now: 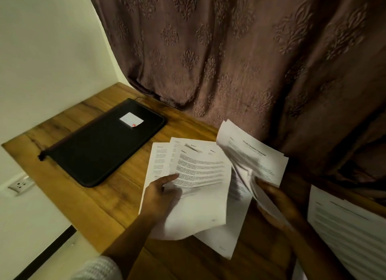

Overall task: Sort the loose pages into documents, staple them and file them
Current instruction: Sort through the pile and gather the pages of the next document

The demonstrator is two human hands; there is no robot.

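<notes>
Evidently the left hand (pixel 163 194) grips fanned white printed pages (pixel 200 171), the right hand (pixel 275 200) a second sheaf (pixel 254 156); light, floppy, likely slippery: hold lower edges.

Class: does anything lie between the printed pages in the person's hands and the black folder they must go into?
Nothing visible does. Only bare wooden desk separates the white printed pages in the left hand from the flat black zip folder. The folder itself looks closed.

Single head view, angled down, close over wooden desk (pixel 87 198).
</notes>
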